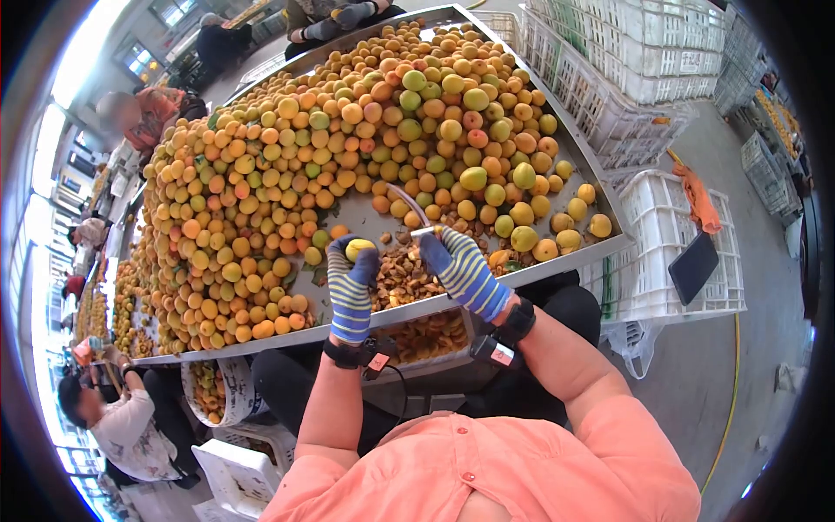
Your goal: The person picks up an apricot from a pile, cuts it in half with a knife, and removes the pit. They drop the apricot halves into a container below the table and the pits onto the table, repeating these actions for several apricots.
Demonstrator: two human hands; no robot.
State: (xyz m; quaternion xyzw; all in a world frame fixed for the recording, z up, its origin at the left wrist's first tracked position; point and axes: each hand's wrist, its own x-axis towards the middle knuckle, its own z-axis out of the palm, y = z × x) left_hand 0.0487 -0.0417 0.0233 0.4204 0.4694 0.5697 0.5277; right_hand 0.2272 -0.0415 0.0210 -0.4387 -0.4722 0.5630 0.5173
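Observation:
My left hand (350, 283), in a blue and yellow striped glove, is closed around a yellow-green apricot (357, 250). A thin curved knife (409, 202) is in my gloved right hand (464, 268), its blade pointing up and left over the fruit. Both hands are just inside the near rim of a metal sorting table (557, 257), a little apart. Between them lies a pile of brown apricot pits (402, 274). A large heap of orange, yellow and green apricots (261, 174) covers much of the table.
Below the near rim sits a crate of cut fruit (426, 337). A white bucket (228, 391) of fruit stands at left. White crates (644, 113) are stacked at right; an orange cloth (696, 196) and dark tablet (693, 268) rest on another. Co-workers (130, 426) sit along the left.

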